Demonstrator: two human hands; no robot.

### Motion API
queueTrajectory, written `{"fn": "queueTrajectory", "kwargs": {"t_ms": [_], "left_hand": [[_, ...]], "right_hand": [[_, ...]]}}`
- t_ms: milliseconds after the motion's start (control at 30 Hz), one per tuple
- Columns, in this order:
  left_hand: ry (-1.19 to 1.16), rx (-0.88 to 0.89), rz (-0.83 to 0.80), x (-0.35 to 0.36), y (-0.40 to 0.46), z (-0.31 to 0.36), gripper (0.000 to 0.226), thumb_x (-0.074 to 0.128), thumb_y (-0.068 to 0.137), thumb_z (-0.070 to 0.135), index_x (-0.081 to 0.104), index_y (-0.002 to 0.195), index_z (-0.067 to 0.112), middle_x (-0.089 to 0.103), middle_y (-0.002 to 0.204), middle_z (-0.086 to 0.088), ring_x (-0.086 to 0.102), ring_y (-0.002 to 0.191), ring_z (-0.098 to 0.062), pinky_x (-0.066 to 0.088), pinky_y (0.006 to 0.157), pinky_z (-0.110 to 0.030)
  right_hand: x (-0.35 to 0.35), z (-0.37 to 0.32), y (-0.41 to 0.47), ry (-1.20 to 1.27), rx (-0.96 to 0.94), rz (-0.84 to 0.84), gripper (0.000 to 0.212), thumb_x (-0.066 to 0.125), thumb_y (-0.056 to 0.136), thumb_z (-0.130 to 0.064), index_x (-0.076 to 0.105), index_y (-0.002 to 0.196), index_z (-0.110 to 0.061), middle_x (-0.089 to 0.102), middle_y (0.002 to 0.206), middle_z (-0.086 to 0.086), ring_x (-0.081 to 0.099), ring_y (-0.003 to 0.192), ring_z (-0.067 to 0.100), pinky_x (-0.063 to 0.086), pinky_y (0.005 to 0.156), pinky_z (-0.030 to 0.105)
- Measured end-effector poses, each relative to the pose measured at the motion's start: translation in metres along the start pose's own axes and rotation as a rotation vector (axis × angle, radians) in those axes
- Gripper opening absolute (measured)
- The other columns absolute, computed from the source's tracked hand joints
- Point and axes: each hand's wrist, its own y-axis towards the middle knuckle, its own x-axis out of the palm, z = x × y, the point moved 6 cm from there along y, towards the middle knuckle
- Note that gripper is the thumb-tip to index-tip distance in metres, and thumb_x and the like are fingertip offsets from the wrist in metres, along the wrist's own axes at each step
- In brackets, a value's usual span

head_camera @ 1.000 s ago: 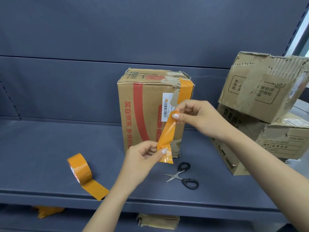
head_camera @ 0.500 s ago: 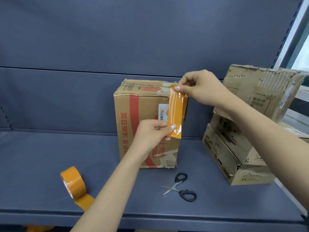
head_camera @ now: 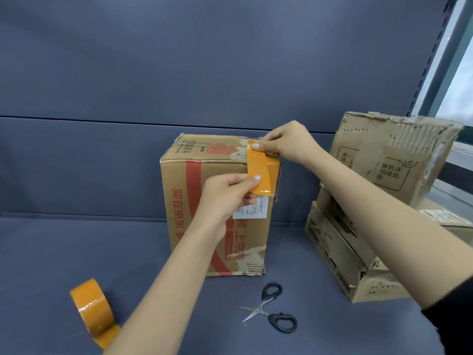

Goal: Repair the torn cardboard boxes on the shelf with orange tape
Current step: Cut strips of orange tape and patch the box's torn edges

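Head camera looked down at a grey shelf (head_camera: 76,252). Her right hand (head_camera: 289,144) pinched the top end of an orange tape strip (head_camera: 258,172) against the top corner of a tall cardboard box (head_camera: 204,201). Her left hand (head_camera: 225,193) pinched the strip's lower end. A tape roll (head_camera: 92,308) stood near the front edge, scissors (head_camera: 271,308) lay open before the box, and two torn boxes (head_camera: 384,201) were stacked on the right.

Head view, close — facing down at shelf (head_camera: 76,252)
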Motion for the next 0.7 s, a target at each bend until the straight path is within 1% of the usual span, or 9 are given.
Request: {"fn": "queueTrajectory", "kwargs": {"t_ms": [100,200,367,433,500,533,600,667,700], "left_hand": [[0.006,0.000,0.001,0.001,0.002,-0.003,0.008,0.071,0.086,0.020,0.075,0.087,0.014,0.072,0.079,-0.004,0.062,0.068,-0.007,0.056,0.070,-0.017],[0.008,-0.006,0.002,0.001,0.005,-0.006,0.012,0.072,0.086,0.021,0.076,0.089,0.010,0.073,0.081,-0.005,0.062,0.069,-0.008,0.056,0.069,-0.017],[0.020,-0.015,-0.005,0.001,0.007,-0.011,0.011,0.073,0.085,0.020,0.076,0.085,0.009,0.070,0.073,-0.001,0.061,0.062,-0.005,0.055,0.066,-0.016],[0.019,-0.030,-0.002,0.000,0.008,-0.015,0.010,0.074,0.084,0.019,0.076,0.082,0.010,0.071,0.072,-0.002,0.061,0.061,-0.005,0.057,0.068,-0.018],[0.018,-0.045,0.002,-0.001,0.009,-0.019,0.009,0.074,0.083,0.019,0.075,0.082,0.010,0.071,0.076,-0.005,0.061,0.062,-0.007,0.058,0.072,-0.021],[0.019,-0.050,0.005,-0.001,0.009,-0.020,0.008,0.074,0.083,0.018,0.075,0.082,0.010,0.072,0.077,-0.006,0.060,0.063,-0.007,0.058,0.073,-0.022],[0.027,-0.048,0.014,-0.001,0.010,-0.021,0.007,0.074,0.084,0.018,0.075,0.081,0.011,0.073,0.080,-0.006,0.061,0.063,-0.007,0.058,0.072,-0.022],[0.044,-0.037,0.021,0.000,0.012,-0.022,0.008,0.074,0.084,0.017,0.075,0.082,0.009,0.073,0.082,-0.008,0.061,0.064,-0.007,0.058,0.070,-0.020],[0.051,-0.029,0.025,0.000,0.012,-0.023,0.010,0.073,0.084,0.017,0.075,0.084,0.008,0.073,0.084,-0.009,0.061,0.065,-0.007,0.058,0.069,-0.019]], "right_hand": [[0.003,0.002,0.003,-0.019,-0.002,-0.010,0.024,0.073,0.083,-0.036,0.076,0.097,-0.018,0.067,0.096,-0.009,0.059,0.079,0.003,0.044,0.062,0.013],[0.003,0.004,0.006,-0.013,0.015,-0.010,0.023,0.074,0.082,-0.038,0.076,0.096,-0.019,0.070,0.102,-0.006,0.059,0.081,0.005,0.045,0.061,0.014],[0.006,0.008,0.007,-0.038,0.025,0.000,0.030,0.074,0.082,-0.038,0.076,0.102,-0.016,0.070,0.110,-0.002,0.058,0.085,0.007,0.044,0.062,0.014],[0.008,0.008,0.006,-0.069,0.011,0.022,0.035,0.073,0.083,-0.037,0.074,0.111,-0.015,0.070,0.115,0.000,0.060,0.093,0.008,0.044,0.067,0.015],[0.008,0.006,0.005,-0.129,-0.005,0.041,0.043,0.073,0.084,-0.038,0.068,0.122,-0.018,0.068,0.119,0.001,0.060,0.105,0.012,0.046,0.078,0.020],[0.007,0.004,0.003,-0.149,-0.020,0.055,0.045,0.073,0.084,-0.038,0.066,0.125,-0.019,0.068,0.116,0.001,0.059,0.104,0.012,0.047,0.081,0.022],[0.003,-0.002,-0.002,-0.155,-0.104,0.102,0.035,0.073,0.085,-0.034,0.070,0.117,-0.019,0.066,0.103,-0.006,0.058,0.095,0.007,0.050,0.082,0.023],[0.002,-0.008,-0.011,-0.100,-0.209,0.117,0.017,0.070,0.088,-0.030,0.073,0.102,-0.021,0.065,0.096,-0.011,0.059,0.088,0.003,0.049,0.080,0.016],[0.003,-0.010,-0.016,-0.073,-0.249,0.093,0.012,0.068,0.090,-0.029,0.073,0.098,-0.021,0.065,0.096,-0.012,0.059,0.088,0.001,0.047,0.077,0.011]]}}
